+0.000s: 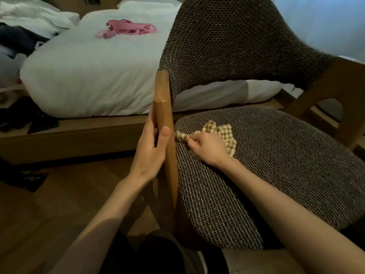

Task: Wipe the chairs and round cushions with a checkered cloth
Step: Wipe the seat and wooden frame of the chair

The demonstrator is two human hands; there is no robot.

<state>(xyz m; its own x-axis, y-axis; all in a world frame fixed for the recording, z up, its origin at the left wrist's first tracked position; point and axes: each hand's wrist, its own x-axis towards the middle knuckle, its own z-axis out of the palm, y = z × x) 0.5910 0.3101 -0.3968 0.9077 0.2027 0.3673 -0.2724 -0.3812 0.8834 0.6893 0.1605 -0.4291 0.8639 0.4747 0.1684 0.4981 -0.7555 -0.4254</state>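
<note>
A wooden chair with a dark woven backrest point(233, 42) fills the right of the head view. Its round cushion point(276, 171) in the same brown weave forms the seat. My left hand point(152, 153) grips the chair's wooden left armrest point(163, 107), thumb on top and fingers behind. My right hand point(207, 148) holds a bunched yellow-and-white checkered cloth point(225, 133) against the cushion's far left edge, close to the armrest. Part of the cloth is hidden under my fingers.
A bed with a white duvet point(94, 76) and a low wooden frame point(79, 133) stands right behind the chair. A pink item point(126, 29) lies on the duvet. Dark things point(29, 119) lie on the wooden floor at the left. The chair's right armrest point(335, 91) rises at the right.
</note>
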